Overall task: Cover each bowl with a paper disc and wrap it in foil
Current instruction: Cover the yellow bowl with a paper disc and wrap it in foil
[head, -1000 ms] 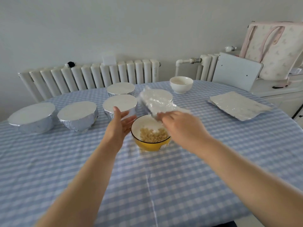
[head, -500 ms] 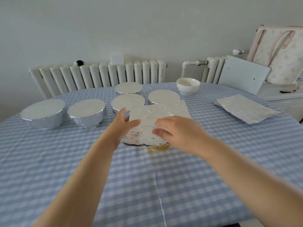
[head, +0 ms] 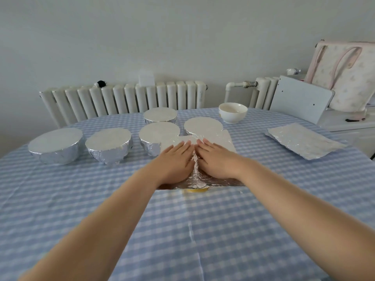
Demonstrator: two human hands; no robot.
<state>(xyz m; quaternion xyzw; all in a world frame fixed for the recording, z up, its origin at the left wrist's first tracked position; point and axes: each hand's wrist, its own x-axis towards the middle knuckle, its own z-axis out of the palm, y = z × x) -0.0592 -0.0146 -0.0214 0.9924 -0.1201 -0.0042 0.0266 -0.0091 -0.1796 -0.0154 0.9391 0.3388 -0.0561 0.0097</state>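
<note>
Yellow bowl (head: pixel 195 190), frame centre, is sitting almost hidden under a foil sheet (head: pixel 223 139); only a sliver of its rim is peeking out at the near edge. Left hand (head: pixel 176 161) and right hand (head: pixel 218 159) are pressing flat on the foil, fingers straight, gripping nothing. Judgement: smooth outward from the middle, then fold the overhang down evenly round the rim, avoiding tears. Five wrapped bowls (head: pixel 108 145) are standing behind and left; a white bowl (head: pixel 233 112) and spare foil (head: pixel 304 142) are waiting right.

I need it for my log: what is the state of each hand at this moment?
Left hand: open, fingers straight, pressing flat on the foil sheet over the yellow bowl.
Right hand: open, pressing flat on the same sheet.
</note>
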